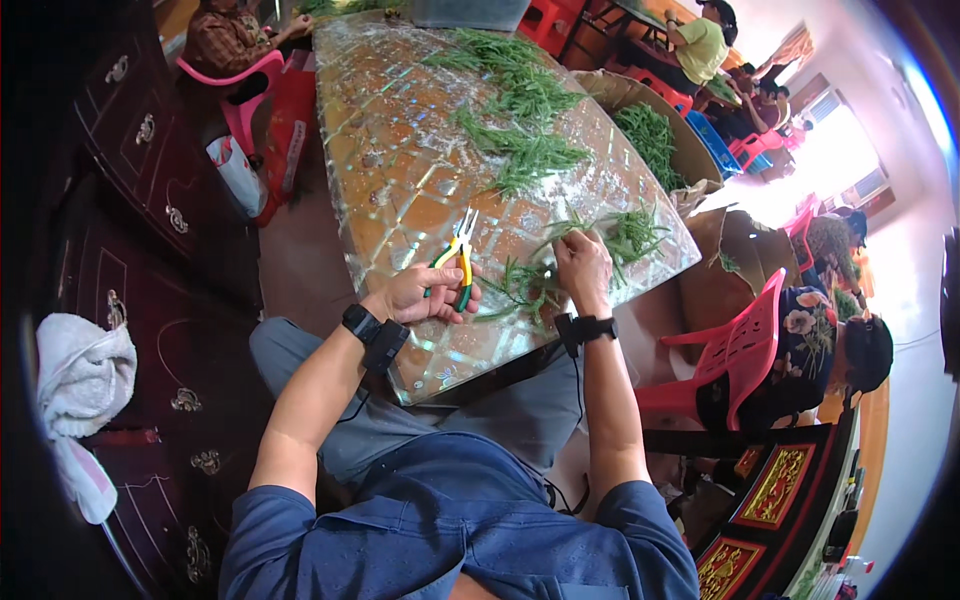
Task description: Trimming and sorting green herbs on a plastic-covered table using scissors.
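Observation:
My left hand [425, 292] is wrapped round needle-nose pliers [464, 240] with yellow and green handles, their jaws pointing away from me over the table [385, 140]. To its right, my right hand [586, 270] is closed, fingertips pressed together on a green leafy sprig [566, 228], which they partly hide. Loose green sprigs [525, 287] lie between the two hands. A small heap of similar sprigs [635, 236] rests just right of my right hand. Both wrists wear black straps with small boxes.
A long pile of green sprigs [520, 130] runs toward the table's far end, near a grey tub [470, 12]. Right of the table stand a cardboard box of greenery [648, 140] and a pink plastic chair [725, 350]. Dark drawers [150, 180] line the left. Several people sit around.

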Action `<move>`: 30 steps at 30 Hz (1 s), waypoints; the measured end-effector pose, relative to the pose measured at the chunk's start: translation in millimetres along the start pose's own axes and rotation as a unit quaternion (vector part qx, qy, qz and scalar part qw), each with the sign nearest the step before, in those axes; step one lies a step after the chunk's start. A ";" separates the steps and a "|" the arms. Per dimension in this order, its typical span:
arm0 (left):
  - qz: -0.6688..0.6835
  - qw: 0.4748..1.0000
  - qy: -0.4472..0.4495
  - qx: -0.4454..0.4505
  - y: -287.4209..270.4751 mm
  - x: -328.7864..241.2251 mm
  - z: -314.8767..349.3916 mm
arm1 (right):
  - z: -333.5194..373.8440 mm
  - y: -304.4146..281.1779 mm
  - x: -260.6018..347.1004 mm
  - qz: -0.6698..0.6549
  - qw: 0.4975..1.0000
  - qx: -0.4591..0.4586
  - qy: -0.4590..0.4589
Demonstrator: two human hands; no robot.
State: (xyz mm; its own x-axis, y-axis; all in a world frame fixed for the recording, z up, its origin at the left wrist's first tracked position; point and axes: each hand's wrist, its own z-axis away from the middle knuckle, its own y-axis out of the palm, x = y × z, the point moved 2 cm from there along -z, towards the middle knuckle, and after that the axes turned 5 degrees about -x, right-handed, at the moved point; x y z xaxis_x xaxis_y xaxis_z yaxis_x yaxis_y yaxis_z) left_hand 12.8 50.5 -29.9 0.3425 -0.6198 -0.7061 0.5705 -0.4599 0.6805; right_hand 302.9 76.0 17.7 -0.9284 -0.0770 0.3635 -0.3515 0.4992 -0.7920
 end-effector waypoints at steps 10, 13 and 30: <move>-0.097 0.995 0.015 -0.015 27.7 -5.5 7.5 | 20.9 -62.9 27.6 -0.517 0.844 -0.054 0.135; -0.185 0.982 0.024 -0.026 51.5 -8.5 12.9 | 32.2 -60.0 25.8 -0.637 0.750 -0.009 0.177; -0.587 0.777 0.135 -0.184 76.8 -28.8 36.5 | 62.5 -32.5 63.8 -0.647 0.718 0.098 0.237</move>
State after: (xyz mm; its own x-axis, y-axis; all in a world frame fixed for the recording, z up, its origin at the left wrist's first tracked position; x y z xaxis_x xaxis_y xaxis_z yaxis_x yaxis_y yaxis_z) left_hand 19.5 9.7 49.8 -0.4590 0.2677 -0.8471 0.7656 -0.3645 -0.5300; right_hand 247.6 0.9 36.0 0.3189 -0.0415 0.9469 -0.9363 0.1411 0.3215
